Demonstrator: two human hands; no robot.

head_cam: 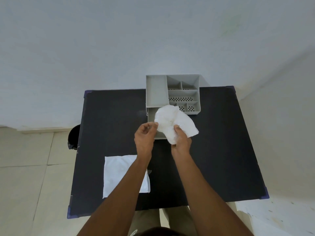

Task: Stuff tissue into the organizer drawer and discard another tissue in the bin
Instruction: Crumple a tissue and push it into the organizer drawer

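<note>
A grey organizer with several compartments stands at the far side of the black table. Its drawer is pulled out toward me. A crumpled white tissue hangs over the open drawer, gripped from below by my right hand. My left hand pinches the tissue's left edge with thumb and fingertips. A second white tissue lies flat on the table near me, partly under my left forearm. The black bin stands on the floor beside the table's left edge, mostly hidden.
A pale wall rises right behind the table. Tiled floor lies to the left. A white speckled surface sits at the lower right beside the table's near corner.
</note>
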